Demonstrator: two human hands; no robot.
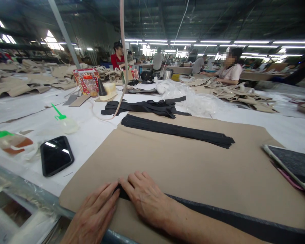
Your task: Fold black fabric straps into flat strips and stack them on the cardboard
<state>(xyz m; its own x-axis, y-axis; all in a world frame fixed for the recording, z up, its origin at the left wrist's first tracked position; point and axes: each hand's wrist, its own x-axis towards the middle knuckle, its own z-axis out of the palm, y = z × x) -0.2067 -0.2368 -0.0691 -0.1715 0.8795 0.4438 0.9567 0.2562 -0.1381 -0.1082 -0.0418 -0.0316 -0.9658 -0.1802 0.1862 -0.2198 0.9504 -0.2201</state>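
Observation:
A long black fabric strip [218, 218] lies along the near edge of a beige sheet [193, 169], its left end between my two hands. My left hand [95, 210] has its fingers together and pinches that left end. Just to the right, my right hand [146, 196] is curled over the strip, with its fingertips pressing beside the same end. My right forearm hides part of the strip. Farther back on the sheet lies a flat stack of black strips [175, 130].
To the left are a black phone [57, 156] and two green-capped squeeze bottles, one with amber liquid [14, 143]. Behind the sheet are loose black strips [144, 107], clear plastic [200, 101] and a hanging hose [124, 61]. A dark-topped board [292, 164] lies right. Co-workers sit farther back.

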